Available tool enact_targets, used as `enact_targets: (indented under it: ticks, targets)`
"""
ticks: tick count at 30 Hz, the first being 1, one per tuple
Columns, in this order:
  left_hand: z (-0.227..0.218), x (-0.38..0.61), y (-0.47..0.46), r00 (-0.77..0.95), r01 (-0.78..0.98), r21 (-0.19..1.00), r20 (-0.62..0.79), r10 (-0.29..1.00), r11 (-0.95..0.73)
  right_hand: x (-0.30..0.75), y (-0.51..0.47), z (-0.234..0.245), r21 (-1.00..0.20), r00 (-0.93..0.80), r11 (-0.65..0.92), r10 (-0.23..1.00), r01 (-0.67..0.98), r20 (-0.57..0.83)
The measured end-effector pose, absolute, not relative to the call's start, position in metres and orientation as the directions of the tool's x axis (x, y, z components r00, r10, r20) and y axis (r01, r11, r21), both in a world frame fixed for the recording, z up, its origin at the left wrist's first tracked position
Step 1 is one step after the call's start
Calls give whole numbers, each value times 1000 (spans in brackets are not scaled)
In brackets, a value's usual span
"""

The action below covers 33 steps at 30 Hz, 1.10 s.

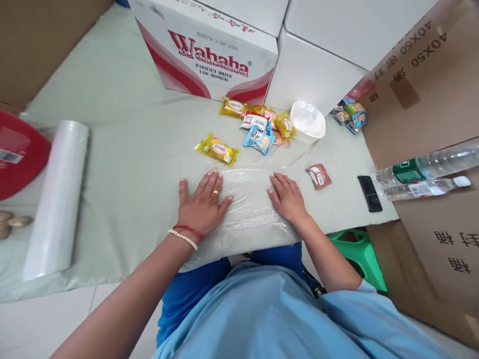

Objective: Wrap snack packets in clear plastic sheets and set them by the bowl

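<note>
A sheet of clear plastic (249,197) lies flat and wrinkled on the cloth-covered table, reaching its front edge. My left hand (202,202) rests palm down on its left side, fingers spread, with a ring on one finger. On its right side lies my right hand (288,197), also flat with fingers stretched out. Just beyond the left fingertips is a yellow snack packet (217,148). A small brown packet (319,176) sits to the right of my right hand. Behind the sheet is a pile of wrapped snacks (260,138) beside a white plastic bowl (307,122).
A white and red water carton (209,55) stands at the back. To the left are a roll of clear plastic (58,199) and a red object (20,154). On the right are a black phone (369,193), plastic bottles (434,167) and large brown cartons (422,99). A green stool (368,257) stands below.
</note>
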<state>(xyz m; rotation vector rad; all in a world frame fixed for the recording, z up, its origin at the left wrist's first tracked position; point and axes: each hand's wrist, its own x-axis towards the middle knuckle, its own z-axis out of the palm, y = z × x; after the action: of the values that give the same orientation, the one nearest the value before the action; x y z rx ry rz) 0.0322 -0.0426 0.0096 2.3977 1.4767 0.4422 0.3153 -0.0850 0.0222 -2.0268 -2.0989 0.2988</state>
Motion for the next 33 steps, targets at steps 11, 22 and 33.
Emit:
enact_targets:
  ticks: [11,22,33]
  targets:
    - [5,30,-43,416,853,309,87,905,-422,297,71,46,-167,-11,20,999,986,53]
    - [4,30,-43,420,849,310,100,902,-429,249,68,47,-204,-215,237,969,950,124]
    - [6,30,-43,418,851,314,79,905,-421,357,108,47,-27,-116,116,993,993,-16]
